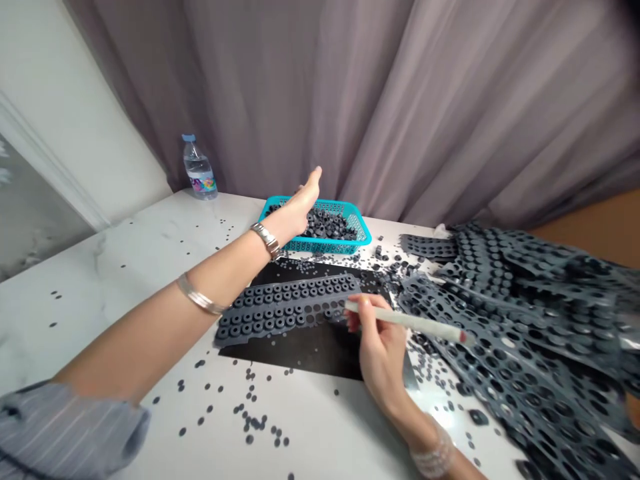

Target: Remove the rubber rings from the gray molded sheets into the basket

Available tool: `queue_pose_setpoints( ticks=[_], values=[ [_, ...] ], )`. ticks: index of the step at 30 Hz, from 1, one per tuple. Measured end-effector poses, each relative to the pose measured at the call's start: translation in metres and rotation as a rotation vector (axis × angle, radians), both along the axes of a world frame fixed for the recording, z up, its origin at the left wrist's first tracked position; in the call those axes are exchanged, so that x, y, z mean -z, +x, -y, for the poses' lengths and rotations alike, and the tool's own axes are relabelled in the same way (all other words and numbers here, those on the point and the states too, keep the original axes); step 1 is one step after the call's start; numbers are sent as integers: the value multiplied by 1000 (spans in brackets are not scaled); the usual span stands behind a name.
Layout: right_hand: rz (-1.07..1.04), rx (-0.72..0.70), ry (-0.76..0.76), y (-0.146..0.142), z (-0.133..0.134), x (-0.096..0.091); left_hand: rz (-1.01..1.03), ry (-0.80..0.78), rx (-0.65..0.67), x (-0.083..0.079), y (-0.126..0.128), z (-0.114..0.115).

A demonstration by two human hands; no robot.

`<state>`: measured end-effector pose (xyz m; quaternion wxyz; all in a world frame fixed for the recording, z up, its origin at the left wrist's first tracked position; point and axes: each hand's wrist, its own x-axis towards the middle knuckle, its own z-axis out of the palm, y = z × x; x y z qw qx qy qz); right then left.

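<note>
My left hand (pixel 301 202) reaches over a turquoise plastic basket (pixel 364 235) filled with small black rubber pieces (pixel 327 225). Its thumb is stretched out and it seems to hold nothing; the other fingers are mostly hidden behind the hand. In my right hand (pixel 383 347) a slim whitish stick (pixel 420 323) with a reddish end is gripped between thumb and fingers. Below the hands, a dark grey rubber sheet (pixel 280 300) with rows of ring-shaped pieces lies on a black mat (pixel 300 350). Near my right hand, part of one row shows bare holes.
On the right, several punched rubber sheets (pixel 500 333) lie in a heap. Small black discs (pixel 255 422) are scattered over the white marbled table (pixel 165 320). A water bottle (pixel 200 170) stands at the back left, before a grey curtain (pixel 280 93).
</note>
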<state>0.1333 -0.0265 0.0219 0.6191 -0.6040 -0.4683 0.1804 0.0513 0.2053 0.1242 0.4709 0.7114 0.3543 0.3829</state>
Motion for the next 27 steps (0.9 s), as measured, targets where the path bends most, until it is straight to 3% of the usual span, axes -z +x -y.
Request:
queue_pose_setpoints(
  ticks=[3,5,8,10,12,14,16,19,23,27],
  values=[
    [205,-68,94,5,2,9,-3,-118,-127,13,-25,27],
    [399,-59,153,27,-4,12,-59,-43,-123,19,-45,53],
    [672,107,207,69,-16,6,-355,133,76,28,-73,93],
    [647,264,224,86,-21,-4,-516,196,180,37,-88,114],
    [496,314,204,82,-21,-16,-608,275,256,52,-98,126],
    [274,196,113,61,-18,-23,-642,354,299,70,-103,129],
    [68,-38,-34,33,-15,-22,-649,401,326,87,-105,129],
    [4,-274,-226,-2,-14,-9,-639,438,326,104,-104,128],
    [73,-352,-277,-14,-19,5,-628,447,313,108,-104,129],
    [146,-373,-264,-11,-21,6,-595,413,296,106,-105,129]
  ],
)
